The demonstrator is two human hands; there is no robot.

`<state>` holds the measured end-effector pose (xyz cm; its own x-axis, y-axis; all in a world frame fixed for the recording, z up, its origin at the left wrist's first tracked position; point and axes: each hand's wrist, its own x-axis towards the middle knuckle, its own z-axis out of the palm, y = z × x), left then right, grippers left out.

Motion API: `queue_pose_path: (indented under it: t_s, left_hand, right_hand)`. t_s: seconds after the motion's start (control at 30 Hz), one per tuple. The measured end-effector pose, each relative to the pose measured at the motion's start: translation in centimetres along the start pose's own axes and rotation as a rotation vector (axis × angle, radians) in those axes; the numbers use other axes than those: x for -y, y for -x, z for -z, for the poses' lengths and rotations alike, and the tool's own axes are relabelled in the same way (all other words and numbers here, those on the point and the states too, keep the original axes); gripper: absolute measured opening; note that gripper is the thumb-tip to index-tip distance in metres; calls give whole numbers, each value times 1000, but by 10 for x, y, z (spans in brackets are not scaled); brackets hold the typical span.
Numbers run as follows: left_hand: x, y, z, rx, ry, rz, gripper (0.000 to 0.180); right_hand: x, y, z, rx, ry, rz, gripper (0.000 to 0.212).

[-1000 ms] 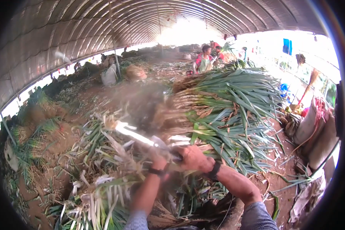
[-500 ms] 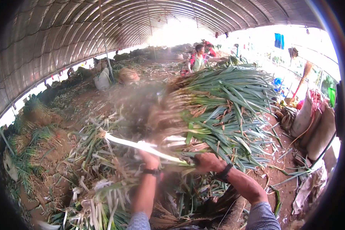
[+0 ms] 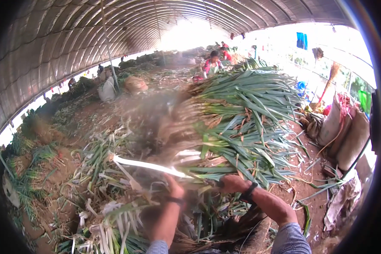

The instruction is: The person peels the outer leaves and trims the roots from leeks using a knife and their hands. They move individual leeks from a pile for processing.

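Right hand (image 3: pixel 234 183): clenched near green end of white stalk (image 3: pixel 146 164). Left hand (image 3: pixel 174 189): at stalk, grip unclear. Likely light, stiff; hold mid-length.

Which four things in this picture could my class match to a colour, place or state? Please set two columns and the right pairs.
Things
1. Roof
2. Single stalk
3. Right hand
4. Big pile

Descriptions
A. Curled, dark band at the wrist
B. Green leaves pointing right
C. Arched, ribbed
D. White, root end leftward

Pairs: 1-C, 2-D, 3-A, 4-B
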<state>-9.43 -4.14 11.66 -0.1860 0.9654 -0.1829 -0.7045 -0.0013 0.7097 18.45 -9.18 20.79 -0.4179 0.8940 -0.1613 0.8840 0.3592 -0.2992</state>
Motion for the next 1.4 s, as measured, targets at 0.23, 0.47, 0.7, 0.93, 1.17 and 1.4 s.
queue_pose_path:
  t_s: [0.23,0.47,0.7,0.93,1.17,1.4]
  left_hand:
    - [23,-10,10,-102,-188,-37,71]
    - [3,-27,11,-203,-18,-182,45]
    - [-208,-27,24,-411,-75,-708,50]
    - [-494,48,188,-597,-959,-1099,61]
    - [-502,149,379,-1041,-1999,-556,36]
    - [-242,78,178,-21,-1080,-322,31]
  right_hand:
    - [-40,24,0,134,70,-25,48]
    - [-55,50,10,-107,-28,-44,37]
    - [-78,64,1,-45,9,-96,37]
    - [-113,55,0,33,-50,-145,36]
    - [-117,35,-2,-15,-157,-163,33]
    - [-111,18,-3,-111,-175,-184,34]
